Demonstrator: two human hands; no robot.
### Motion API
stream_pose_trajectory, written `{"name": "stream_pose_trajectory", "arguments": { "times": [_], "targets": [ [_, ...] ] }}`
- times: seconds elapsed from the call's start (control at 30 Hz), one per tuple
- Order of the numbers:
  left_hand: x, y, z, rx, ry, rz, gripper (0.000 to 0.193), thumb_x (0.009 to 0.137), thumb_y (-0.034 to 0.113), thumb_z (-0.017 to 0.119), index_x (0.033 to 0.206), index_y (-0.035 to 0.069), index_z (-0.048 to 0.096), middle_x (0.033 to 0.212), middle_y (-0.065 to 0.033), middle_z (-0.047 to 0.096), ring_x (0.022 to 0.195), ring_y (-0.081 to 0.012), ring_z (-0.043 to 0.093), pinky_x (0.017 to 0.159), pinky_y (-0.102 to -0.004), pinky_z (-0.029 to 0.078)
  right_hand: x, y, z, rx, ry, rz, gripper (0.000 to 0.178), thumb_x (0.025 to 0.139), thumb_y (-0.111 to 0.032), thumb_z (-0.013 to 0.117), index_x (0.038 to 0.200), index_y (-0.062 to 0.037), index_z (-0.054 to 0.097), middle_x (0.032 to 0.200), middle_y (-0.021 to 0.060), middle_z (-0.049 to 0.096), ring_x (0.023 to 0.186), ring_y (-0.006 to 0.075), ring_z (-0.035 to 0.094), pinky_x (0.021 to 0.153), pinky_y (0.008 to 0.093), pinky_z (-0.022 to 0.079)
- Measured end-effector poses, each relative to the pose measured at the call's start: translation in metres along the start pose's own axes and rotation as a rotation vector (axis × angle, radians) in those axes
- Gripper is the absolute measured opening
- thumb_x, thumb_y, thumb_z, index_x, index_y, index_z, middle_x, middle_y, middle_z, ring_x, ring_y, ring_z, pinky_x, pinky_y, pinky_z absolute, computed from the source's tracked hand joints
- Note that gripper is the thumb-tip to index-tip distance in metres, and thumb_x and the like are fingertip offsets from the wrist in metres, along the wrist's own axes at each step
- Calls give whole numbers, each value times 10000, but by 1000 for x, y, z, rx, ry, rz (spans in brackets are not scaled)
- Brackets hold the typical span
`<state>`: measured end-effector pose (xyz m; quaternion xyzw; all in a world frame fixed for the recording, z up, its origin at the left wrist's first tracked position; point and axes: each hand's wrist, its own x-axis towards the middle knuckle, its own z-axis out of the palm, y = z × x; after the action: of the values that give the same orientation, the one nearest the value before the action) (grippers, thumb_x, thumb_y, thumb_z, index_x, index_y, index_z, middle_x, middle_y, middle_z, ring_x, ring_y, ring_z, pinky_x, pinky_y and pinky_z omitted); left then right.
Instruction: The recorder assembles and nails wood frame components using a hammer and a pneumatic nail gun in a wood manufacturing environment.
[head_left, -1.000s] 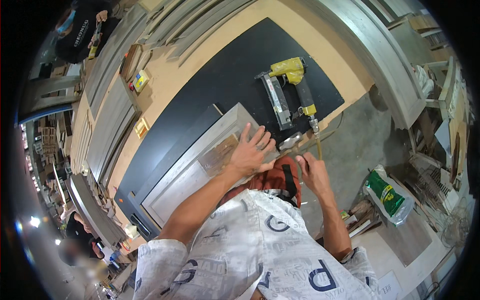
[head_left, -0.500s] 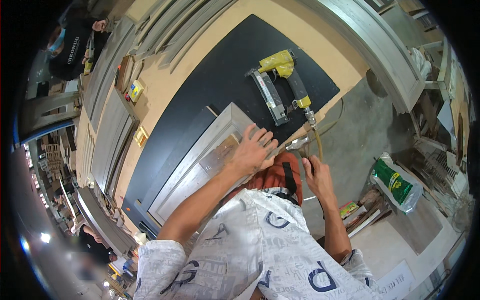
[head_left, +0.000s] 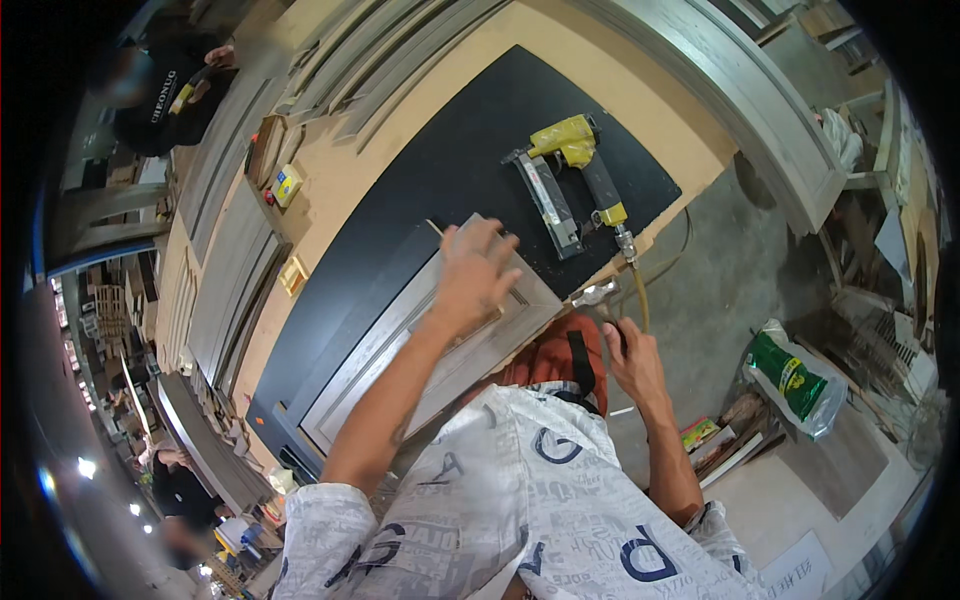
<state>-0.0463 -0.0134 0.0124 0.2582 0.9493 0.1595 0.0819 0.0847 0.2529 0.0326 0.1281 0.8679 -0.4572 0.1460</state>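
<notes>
A grey framed cabinet door panel (head_left: 400, 370) lies at a slant on the black board (head_left: 350, 240), close to my body. Over its far end is my left hand (head_left: 475, 270), slightly blurred, fingers apart; whether it touches the surface is hard to tell. My right hand (head_left: 635, 360) is wrapped around the handle of a hammer, whose metal head (head_left: 597, 293) sits by the panel's right corner. Beyond the panel rests a yellow and black nail gun (head_left: 568, 175) with a hose attached; neither hand is on it.
Grey wood strips (head_left: 390, 70) lie along the far left of the tan bench (head_left: 650, 100). At upper right is a large grey panel (head_left: 740, 90). A green bag (head_left: 795, 385) lies at right. One person (head_left: 175, 95) stands at far left; another (head_left: 185, 490) is at lower left.
My left hand has moved up and left across the panel, toward its far corner. The right hand keeps the hammer in nearly the same place. The view has shifted slightly.
</notes>
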Motion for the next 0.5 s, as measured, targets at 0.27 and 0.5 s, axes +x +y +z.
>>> {"name": "stream_pose_trajectory", "arguments": {
  "times": [0.27, 0.5],
  "targets": [
    [16, -42, -27, -368, -129, -253, 786, 799, 246, 782, 1415, -73, 414, 1400, -282, 486, 1314, -442, 450, 1103, -464, 380, 4, 1, -4, -76, -6, -26, 327, 1021, -297, 569, 888, 2, 576, 702, 273, 572, 664, 507, 541, 567, 488, 427],
    [-32, -23, -11, -516, 133, -350, 717, 880, 270, 704, 1430, -80, 406, 1413, -280, 485, 1332, -440, 436, 1122, -467, 364, 10, -5, -5, -53, 30, -114, 341, 979, -307, 638, 878, 9, 562, 689, 268, 562, 623, 481, 540, 564, 468, 438]
  ]
}}
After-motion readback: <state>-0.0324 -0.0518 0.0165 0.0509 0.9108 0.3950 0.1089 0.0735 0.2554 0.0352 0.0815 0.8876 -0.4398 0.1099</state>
